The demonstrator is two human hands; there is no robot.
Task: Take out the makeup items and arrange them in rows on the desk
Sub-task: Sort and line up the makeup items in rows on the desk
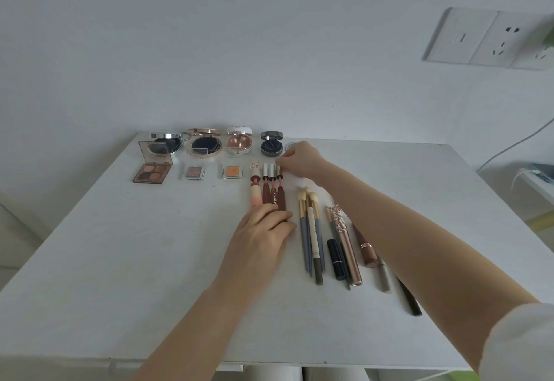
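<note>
Several lip glosses [269,190] lie side by side in the middle of the white desk [120,260]. My left hand [260,236] rests its fingertips on their near ends. My right hand [299,159] pinches the silver cap end of the rightmost lip gloss [280,192]. Open compacts [206,143] stand in a row at the back edge. In front of them lie an eyeshadow palette [152,171] and two small single shadows [194,172]. Brushes [311,230], a black lipstick [336,257], a rose-gold tube [347,245] and pencils [386,278] lie to the right.
A wall socket plate [485,39] is on the wall at upper right, with a white cable [509,147] running down to a side surface. The desk's front edge [269,364] is near me.
</note>
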